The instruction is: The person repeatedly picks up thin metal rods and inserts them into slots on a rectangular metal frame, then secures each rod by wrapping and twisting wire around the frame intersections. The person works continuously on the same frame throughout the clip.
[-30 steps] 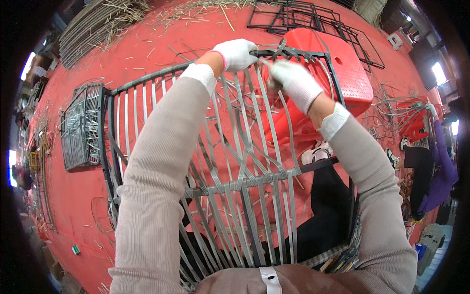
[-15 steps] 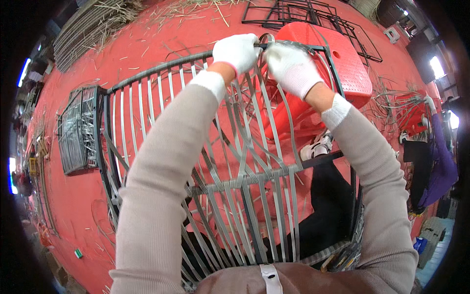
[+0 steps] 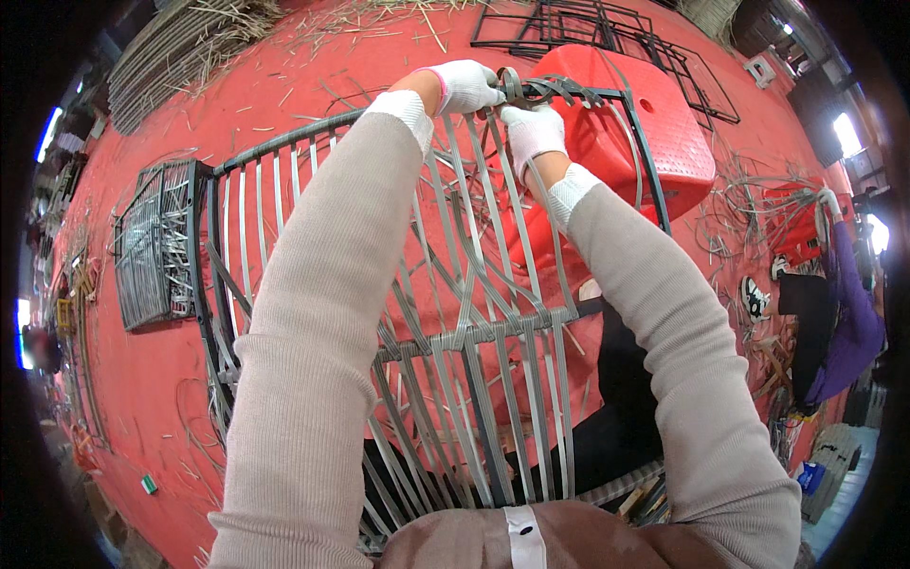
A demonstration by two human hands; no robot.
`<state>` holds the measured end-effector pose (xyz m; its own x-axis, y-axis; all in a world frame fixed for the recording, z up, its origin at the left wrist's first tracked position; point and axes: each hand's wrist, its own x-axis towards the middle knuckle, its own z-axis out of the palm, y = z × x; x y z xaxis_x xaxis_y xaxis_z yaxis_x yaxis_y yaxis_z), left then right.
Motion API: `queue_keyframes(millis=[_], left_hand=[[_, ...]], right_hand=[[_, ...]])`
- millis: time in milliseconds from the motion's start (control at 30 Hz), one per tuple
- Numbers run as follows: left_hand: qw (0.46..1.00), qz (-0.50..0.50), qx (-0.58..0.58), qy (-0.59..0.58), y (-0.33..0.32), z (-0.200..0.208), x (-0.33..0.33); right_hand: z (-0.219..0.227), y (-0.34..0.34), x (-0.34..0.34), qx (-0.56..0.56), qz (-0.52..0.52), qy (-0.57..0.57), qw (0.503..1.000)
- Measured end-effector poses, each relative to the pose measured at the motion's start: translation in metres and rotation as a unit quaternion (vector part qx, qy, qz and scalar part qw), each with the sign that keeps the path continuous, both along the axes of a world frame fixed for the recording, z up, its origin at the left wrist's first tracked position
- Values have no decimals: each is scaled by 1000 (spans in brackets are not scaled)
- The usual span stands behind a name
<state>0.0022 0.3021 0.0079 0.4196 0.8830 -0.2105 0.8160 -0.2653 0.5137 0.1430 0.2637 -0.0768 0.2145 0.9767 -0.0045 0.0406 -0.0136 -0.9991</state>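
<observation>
A dark metal frame laced with long grey flat strips lies in front of me. At its far bar, a loop of grey strip winds round the metal. My left hand, in a white knit glove, is closed on that bar just left of the loop, fingers pinched at the strip. Below the loop my right hand, gloved likewise, pinches the strip from the near side. Loose curls of strip lie along the bar to the right. The fingertips are partly hidden.
A red plastic stool stands under the frame's far right corner. Another woven panel lies at left. Bare black frames and scattered strip scraps cover the far red floor. A person in a purple sleeve works at right.
My right hand has come left and down from the top of the bar to below the loop, uncovering the curled strip. My left hand stays near the same spot, slightly turned.
</observation>
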Motion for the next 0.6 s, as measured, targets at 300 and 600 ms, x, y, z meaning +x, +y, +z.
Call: queue_keyframes(millis=[300, 600], left_hand=[[957, 92, 274, 26, -42, -26, 3], [914, 172, 364, -52, -47, -42, 11]], right_hand=[[89, 7, 39, 184, 55, -494, 848], [80, 67, 19, 107, 60, -550, 826]])
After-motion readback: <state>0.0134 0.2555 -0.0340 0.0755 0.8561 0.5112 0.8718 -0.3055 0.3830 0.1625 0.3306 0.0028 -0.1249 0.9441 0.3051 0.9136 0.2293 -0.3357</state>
